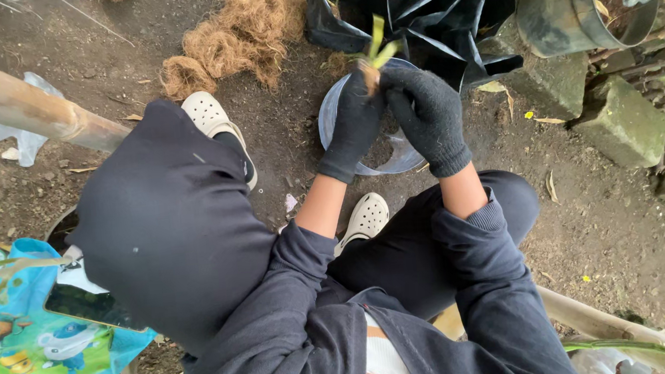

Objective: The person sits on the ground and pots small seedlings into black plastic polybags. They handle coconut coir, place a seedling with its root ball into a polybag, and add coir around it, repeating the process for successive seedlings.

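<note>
Holding seedling (374, 51) | both gloved hands | over clear pot (334, 115)

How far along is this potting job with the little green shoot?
Looks early. Done: brown coconut fibre lies heaped on the soil, and black plastic grow bags wait behind. In hand: both gloved hands, left hand and right hand, hold a small green seedling over a clear round plastic pot. Left: the seedling isn't yet set in.
</note>
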